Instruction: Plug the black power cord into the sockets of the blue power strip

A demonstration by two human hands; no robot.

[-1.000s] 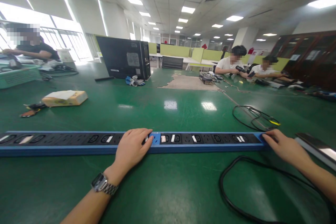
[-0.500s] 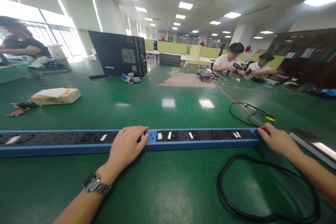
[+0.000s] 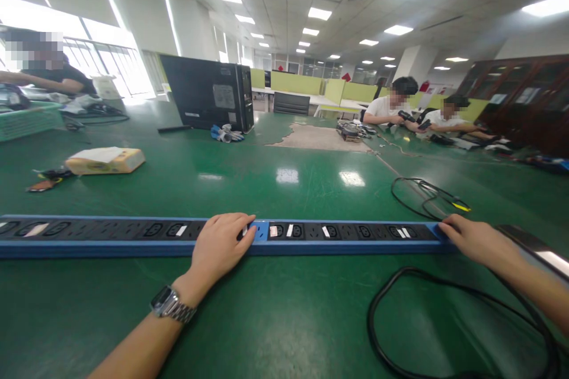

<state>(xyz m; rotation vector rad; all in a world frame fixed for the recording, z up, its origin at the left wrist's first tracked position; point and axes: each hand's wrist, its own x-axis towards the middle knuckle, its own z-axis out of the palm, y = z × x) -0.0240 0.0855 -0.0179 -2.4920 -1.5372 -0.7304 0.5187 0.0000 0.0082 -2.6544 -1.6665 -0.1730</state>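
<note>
A long blue power strip with black sockets lies across the green table. My left hand rests on its middle, fingers curled over the top, a metal watch on the wrist. My right hand grips the strip's right end, where a thick black cable loops off over the table toward me.
A second flat strip lies at the right edge. A thin black cable coil sits behind the strip. A tissue box lies far left, a black computer case further back. Other people sit at the far left and far right.
Both hands keep their hold on the strip. Only the camera view has shifted slightly.
</note>
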